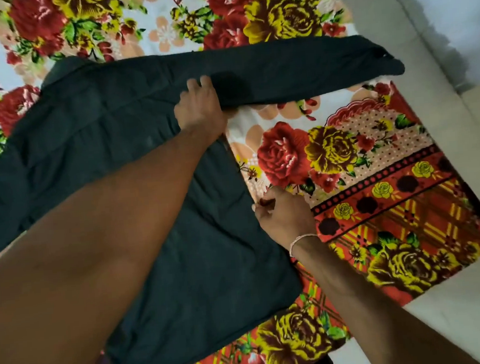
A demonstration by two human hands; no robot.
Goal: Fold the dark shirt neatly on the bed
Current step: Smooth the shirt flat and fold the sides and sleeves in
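Note:
The dark shirt [133,150] lies spread flat on the flowered bedsheet [345,150]. One long sleeve [296,68] stretches out to the right across the sheet. My left hand [198,107] reaches over the shirt body and grips the cloth where that sleeve joins the body. My right hand [284,212] sits at the shirt's right side edge, fingers curled at the hem; whether it pinches the fabric is unclear. My left forearm hides part of the shirt's lower left.
The bed's right edge [463,187] runs diagonally, with pale floor [438,51] beyond it. The flowered sheet continues above and to the left of the shirt. A thin bracelet [300,238] circles my right wrist.

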